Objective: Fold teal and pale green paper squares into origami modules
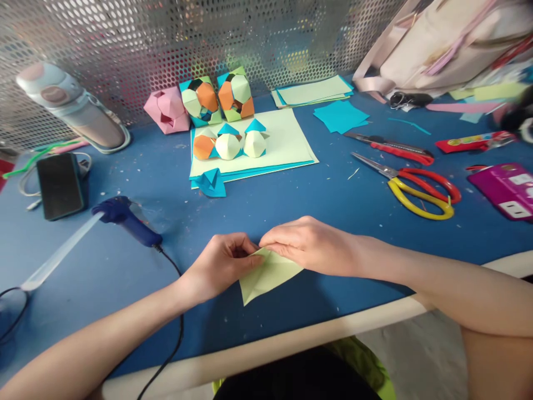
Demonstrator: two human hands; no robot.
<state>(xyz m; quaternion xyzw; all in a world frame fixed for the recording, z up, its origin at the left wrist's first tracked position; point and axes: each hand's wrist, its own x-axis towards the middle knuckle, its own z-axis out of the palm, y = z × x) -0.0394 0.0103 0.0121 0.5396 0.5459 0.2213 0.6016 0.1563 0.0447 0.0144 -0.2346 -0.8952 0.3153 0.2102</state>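
Note:
A pale green folded paper [266, 278] lies on the blue table [166, 178] near its front edge. My left hand [220, 264] pinches the paper's upper left part with curled fingers. My right hand [306, 244] presses down on the paper's top edge, fingers closed together and meeting the left hand's fingertips. Both hands cover the paper's upper part.
Folded paper models [216, 100] and paper sheets [287, 141] sit at the back. Scissors [416, 186] and a red cutter [395, 147] lie to the right, a glue gun [125, 219], phone [60, 186] and bottle [70, 105] to the left. A bag [449, 44] stands at far right.

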